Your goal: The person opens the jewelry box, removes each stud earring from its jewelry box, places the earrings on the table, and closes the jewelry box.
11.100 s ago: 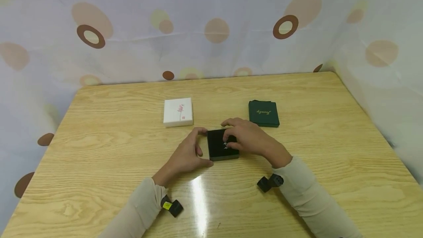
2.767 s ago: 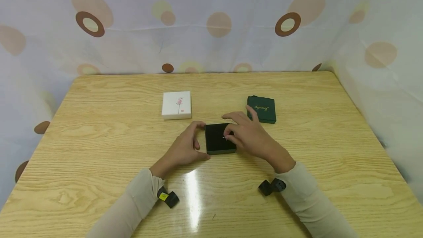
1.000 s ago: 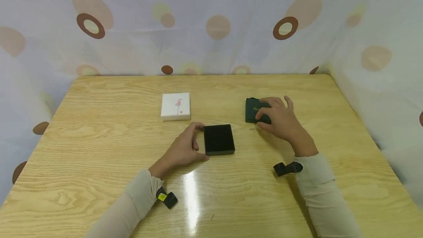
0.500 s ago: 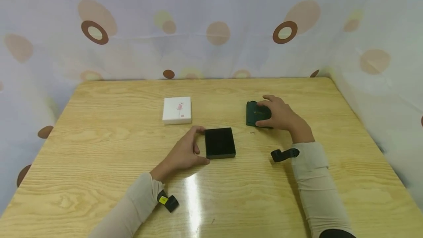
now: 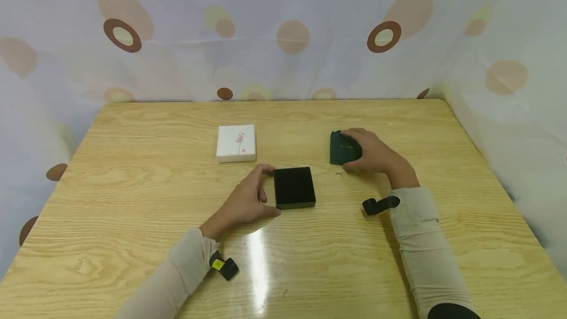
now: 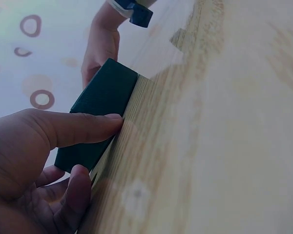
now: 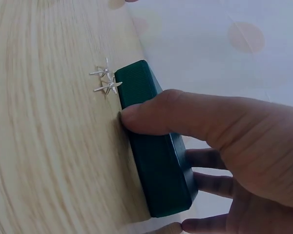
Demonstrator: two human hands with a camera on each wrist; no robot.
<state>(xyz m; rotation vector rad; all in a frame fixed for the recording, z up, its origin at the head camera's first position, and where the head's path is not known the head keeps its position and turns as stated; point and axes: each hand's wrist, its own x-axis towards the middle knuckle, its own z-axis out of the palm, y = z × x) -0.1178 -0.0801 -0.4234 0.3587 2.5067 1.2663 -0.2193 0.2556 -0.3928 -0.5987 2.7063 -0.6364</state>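
Observation:
My left hand (image 5: 248,200) grips the left side of a dark green jewelry box base (image 5: 294,188), thumb on its near edge and fingers at the far one. Black lining fills its top. In the left wrist view the thumb lies along the green box wall (image 6: 107,92). Farther right, my right hand (image 5: 375,154) holds a flat green box lid (image 5: 344,147) with gold lettering, partly covered by the fingers. The right wrist view has the thumb pressed to the lid's side (image 7: 158,170). Two silver star-shaped stud earrings (image 7: 107,85) lie on the table beside that lid.
A white box (image 5: 236,143) with a pink flower print stands at the back left. All of it rests on a wood-grain table (image 5: 155,186). Behind the table hangs a patterned cloth (image 5: 257,68). Each sleeve carries a small black camera (image 5: 374,206).
The earrings went from the black lining to the table, carried by my right hand. That hand then moved back and took hold of the green lid. My left hand stayed at the box base.

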